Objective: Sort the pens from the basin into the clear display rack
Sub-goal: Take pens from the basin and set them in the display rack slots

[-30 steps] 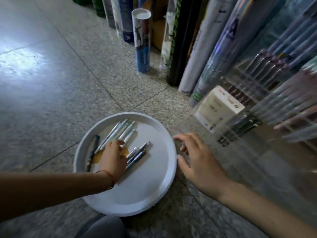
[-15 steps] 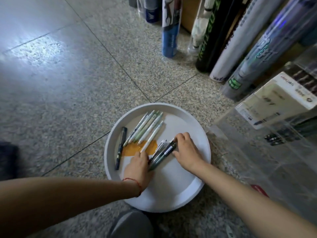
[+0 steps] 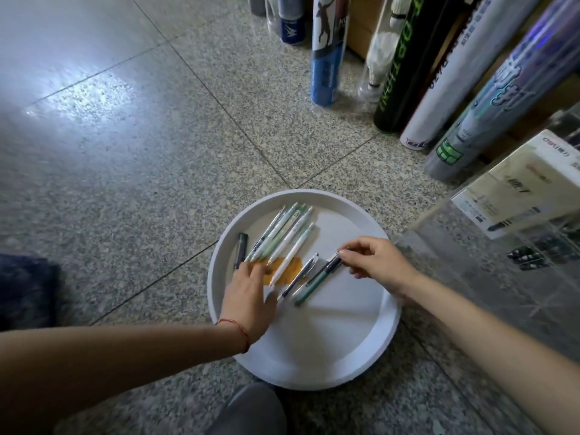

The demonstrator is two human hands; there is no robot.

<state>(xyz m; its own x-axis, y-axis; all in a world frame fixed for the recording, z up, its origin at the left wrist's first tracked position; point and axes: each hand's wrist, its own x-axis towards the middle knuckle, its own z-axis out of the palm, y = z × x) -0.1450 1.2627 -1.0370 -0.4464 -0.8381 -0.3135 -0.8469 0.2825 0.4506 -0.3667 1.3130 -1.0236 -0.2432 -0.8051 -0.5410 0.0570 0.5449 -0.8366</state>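
A round white basin (image 3: 370, 346) sits on the floor with several pens in it. My right hand (image 3: 376, 262) pinches the top end of a dark green pen (image 3: 317, 282) that lies beside a clear dark pen (image 3: 299, 274). My left hand (image 3: 248, 293) rests on the basin floor, fingers on the lower ends of several pale green and white pens (image 3: 282, 233) that lie side by side. A black pen (image 3: 240, 251) lies alone at the left. An orange patch (image 3: 282, 271) shows under the pens. The clear display rack (image 3: 502, 262) stands at the right.
Tall shuttlecock tubes (image 3: 326, 51) and rolled packages (image 3: 401, 64) lean along the back. A white box (image 3: 527, 189) sits inside the rack. My knee (image 3: 251, 412) shows at the bottom edge. Speckled floor tiles spread to the left.
My right hand went from the floor by the rack into the basin and took hold of the dark green pen's end. My left hand slid down and left along the pale pens.
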